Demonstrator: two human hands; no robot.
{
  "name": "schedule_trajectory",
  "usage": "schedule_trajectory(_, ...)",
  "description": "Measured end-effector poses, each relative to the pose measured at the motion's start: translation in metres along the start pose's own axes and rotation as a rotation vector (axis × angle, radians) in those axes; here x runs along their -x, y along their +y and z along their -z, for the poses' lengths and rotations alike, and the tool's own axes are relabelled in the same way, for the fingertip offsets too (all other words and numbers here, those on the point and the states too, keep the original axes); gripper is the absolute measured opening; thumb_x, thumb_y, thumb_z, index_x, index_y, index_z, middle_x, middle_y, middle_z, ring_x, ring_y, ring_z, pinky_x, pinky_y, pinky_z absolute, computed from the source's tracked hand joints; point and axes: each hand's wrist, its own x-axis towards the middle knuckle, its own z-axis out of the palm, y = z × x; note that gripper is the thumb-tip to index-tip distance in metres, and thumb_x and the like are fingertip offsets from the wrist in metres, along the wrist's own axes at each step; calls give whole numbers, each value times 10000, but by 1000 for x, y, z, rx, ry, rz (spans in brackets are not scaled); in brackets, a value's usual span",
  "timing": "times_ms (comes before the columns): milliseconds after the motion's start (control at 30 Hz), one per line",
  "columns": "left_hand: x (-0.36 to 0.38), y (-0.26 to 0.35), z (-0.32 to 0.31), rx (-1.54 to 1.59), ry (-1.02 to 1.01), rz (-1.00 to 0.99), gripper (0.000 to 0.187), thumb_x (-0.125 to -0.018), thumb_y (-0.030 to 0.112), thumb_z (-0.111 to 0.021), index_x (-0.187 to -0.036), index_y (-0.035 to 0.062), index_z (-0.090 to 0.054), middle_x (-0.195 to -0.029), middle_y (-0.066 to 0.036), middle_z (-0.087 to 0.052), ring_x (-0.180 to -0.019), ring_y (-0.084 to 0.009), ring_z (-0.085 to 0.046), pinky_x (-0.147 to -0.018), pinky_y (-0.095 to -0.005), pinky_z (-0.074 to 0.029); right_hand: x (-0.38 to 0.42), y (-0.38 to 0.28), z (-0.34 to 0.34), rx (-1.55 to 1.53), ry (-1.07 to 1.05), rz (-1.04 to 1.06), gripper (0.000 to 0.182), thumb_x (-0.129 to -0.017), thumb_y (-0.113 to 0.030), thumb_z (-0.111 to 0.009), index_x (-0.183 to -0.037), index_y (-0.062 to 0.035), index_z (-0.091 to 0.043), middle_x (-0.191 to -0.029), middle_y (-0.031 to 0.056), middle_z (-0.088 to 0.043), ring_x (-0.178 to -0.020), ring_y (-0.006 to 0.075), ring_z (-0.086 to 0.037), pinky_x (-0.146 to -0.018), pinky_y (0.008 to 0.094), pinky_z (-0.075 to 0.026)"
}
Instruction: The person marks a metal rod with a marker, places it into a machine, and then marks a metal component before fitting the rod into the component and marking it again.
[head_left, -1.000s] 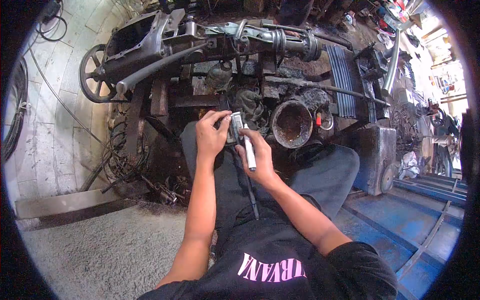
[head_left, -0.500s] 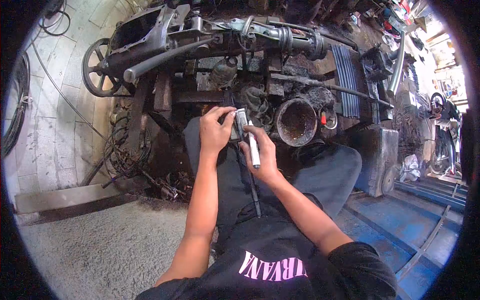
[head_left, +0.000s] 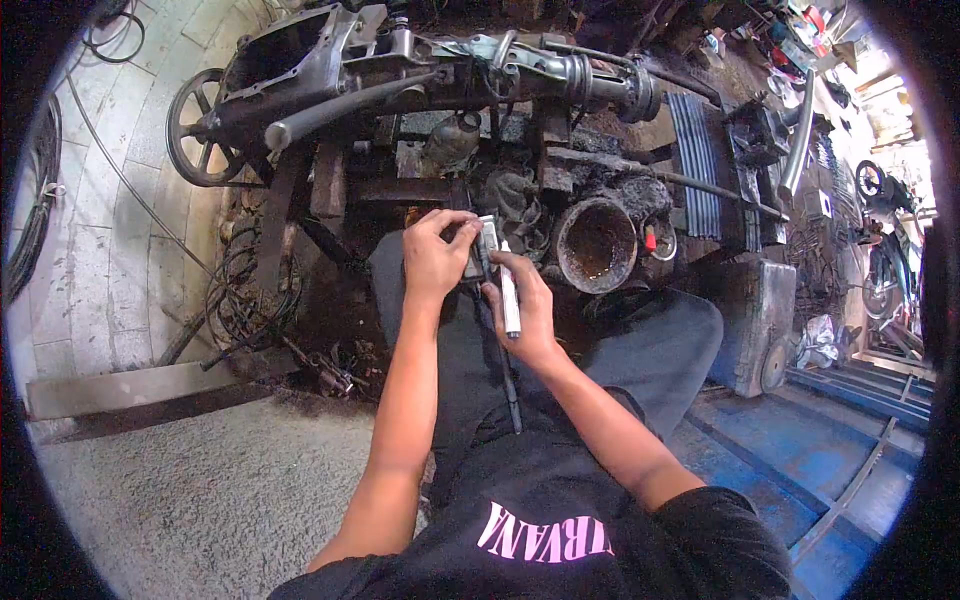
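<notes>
White cylindrical marker [head_left: 510, 302]: gripped in our right hand [head_left: 527, 305], beside the grey rectangular piece [head_left: 488, 236] our left hand [head_left: 434, 255] pinches.

The place looks like a cluttered metalworking or mechanical repair workshop. A heavy metal assembly [head_left: 330, 80] stretches across twelve o'clock, with a spoked wheel [head_left: 203, 130] at its ten o'clock end. Around two o'clock sit a grimy round metal vessel [head_left: 597, 245] and a row of parallel metal bars [head_left: 697, 165]; farther out, loose gear crowds toward a brightly lit area [head_left: 892, 95]. Dark cables or hoses [head_left: 250, 290] lie tangled at nine o'clock, near dirt-marked, pale tiled flooring [head_left: 95, 260]. Rough grey ground [head_left: 200, 490] covers eight o'clock, and a worn blue metal framework [head_left: 800, 460] spreads at four o'clock. Dark grime coats much of the middle.
</notes>
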Motion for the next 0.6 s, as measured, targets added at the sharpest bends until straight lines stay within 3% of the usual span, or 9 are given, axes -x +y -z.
schedule_trajectory(333, -3, -7, -3, 60, -44, 92, 143, -852, 97, -758, -945, -10, -770, -915, -127, -770, -850, -176, -726, -796, -319, -543, 2, -1, -4, -35, 41, 25, 471, -838, 45, -683, -1286, -49, -569, -1144, 217, -640, -1009, 416, -647, -894, 409, -517)
schedule_trajectory(433, -6, 5, 3, 11, -55, 70, 153, -818, 123, -770, -916, 5, -778, -880, -172, -755, -812, -274, -744, -744, -356, -549, 3, 3, -5, -22, 39, 20, 469, -845, 32, -690, -1290, -57, -571, -1153, 215, -637, -1015, 412, -647, -890, 410, -517)
schedule_trajectory(600, -10, -3, 3, -13, -72, -23, 192, -826, 147, -770, -944, -4, -780, -884, -189, -751, -817, -287, -746, -737, -349, -549, 5, 6, -7, -1, 77, 70, 442, -851, 16, -699, -1272, -40, -576, -1165, 223, -642, -1055, 428, -650, -902, 430, -525)
